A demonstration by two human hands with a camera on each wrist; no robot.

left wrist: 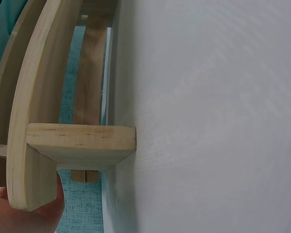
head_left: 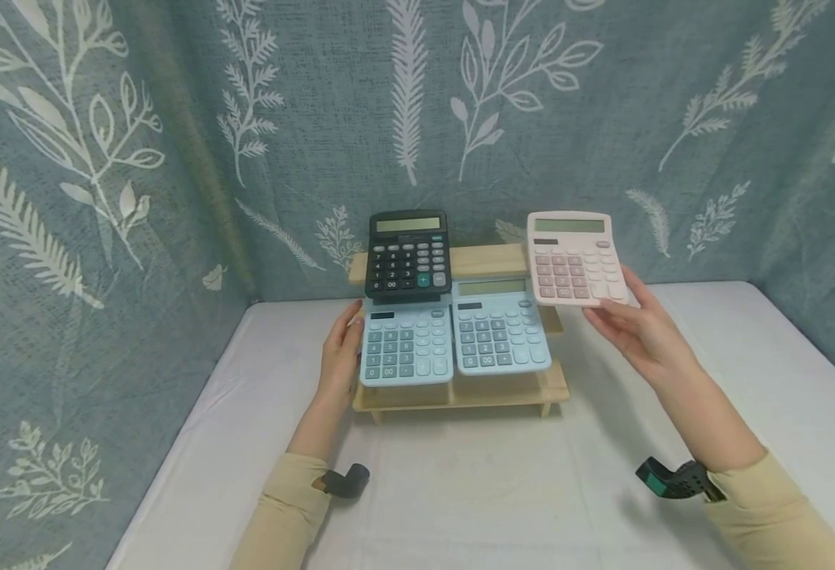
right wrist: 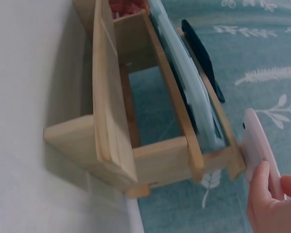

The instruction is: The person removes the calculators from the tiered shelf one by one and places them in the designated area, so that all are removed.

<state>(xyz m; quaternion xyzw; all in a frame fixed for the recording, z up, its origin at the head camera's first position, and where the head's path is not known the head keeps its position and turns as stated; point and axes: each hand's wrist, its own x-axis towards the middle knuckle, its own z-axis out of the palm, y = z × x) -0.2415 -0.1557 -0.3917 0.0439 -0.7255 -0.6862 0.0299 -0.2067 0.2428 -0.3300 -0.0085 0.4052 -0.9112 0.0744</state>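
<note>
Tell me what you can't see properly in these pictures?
- Black calculator: key labels too small in the head view; edge-on in the right wrist view.
- Left blue calculator: its top is hidden under the black one.
- Left hand: the left wrist view shows only a sliver behind the wooden rack.
- Pink calculator: the right hand covers its lower corner; its display looks blank.

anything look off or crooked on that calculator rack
Nothing damaged. The black calculator overlaps the top of the left blue calculator, and the rack's upper right slot is bare; the right hand holds the pink calculator there.
</note>
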